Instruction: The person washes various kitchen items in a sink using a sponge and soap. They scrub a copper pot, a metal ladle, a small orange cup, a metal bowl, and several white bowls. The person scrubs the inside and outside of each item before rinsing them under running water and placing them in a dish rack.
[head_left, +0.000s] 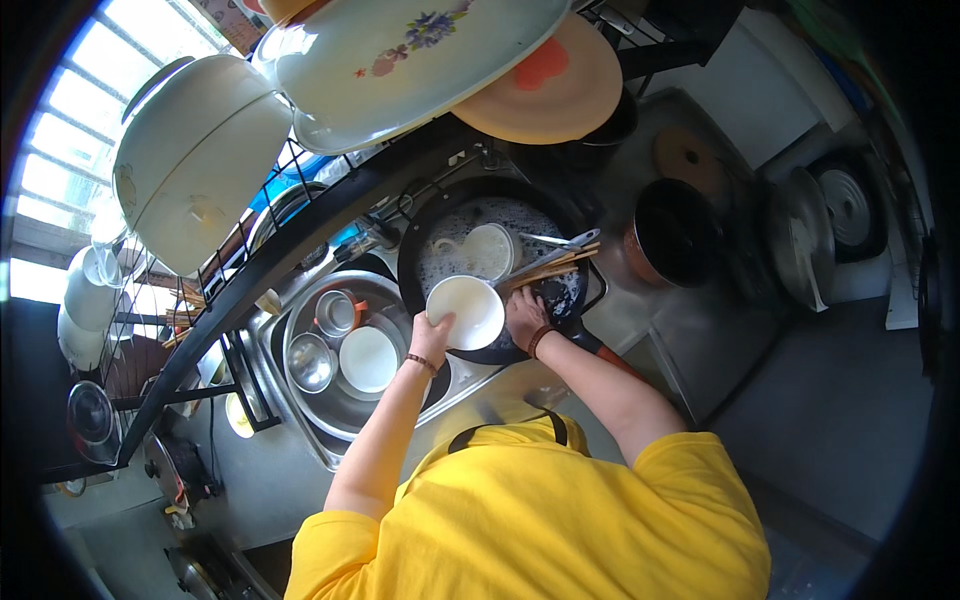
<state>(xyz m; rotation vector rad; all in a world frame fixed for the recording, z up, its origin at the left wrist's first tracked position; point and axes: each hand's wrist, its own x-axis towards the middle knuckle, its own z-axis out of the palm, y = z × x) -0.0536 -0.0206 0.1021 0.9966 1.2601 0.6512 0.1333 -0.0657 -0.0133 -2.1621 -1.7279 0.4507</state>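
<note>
My left hand (431, 341) grips a white bowl (469, 311) by its rim, above the near left edge of a black wok (412, 259). The wok holds sudsy water. Inside it, my right hand (528, 319) reaches down with its fingertips partly hidden, so I cannot tell if they hold anything. A pale cup (491, 251) with a handle sits in the suds. Beyond my right hand, wooden chopsticks (551, 270) and metal utensils (559, 244) lean toward the wok's right rim.
Left of the wok, a steel basin (311, 405) in the sink holds a white bowl (370, 360), a metal bowl (311, 364) and a metal cup (336, 313). A faucet (367, 238) stands behind. A black rack (300, 251) with dishes arches overhead. A dark pot (673, 232) sits at right.
</note>
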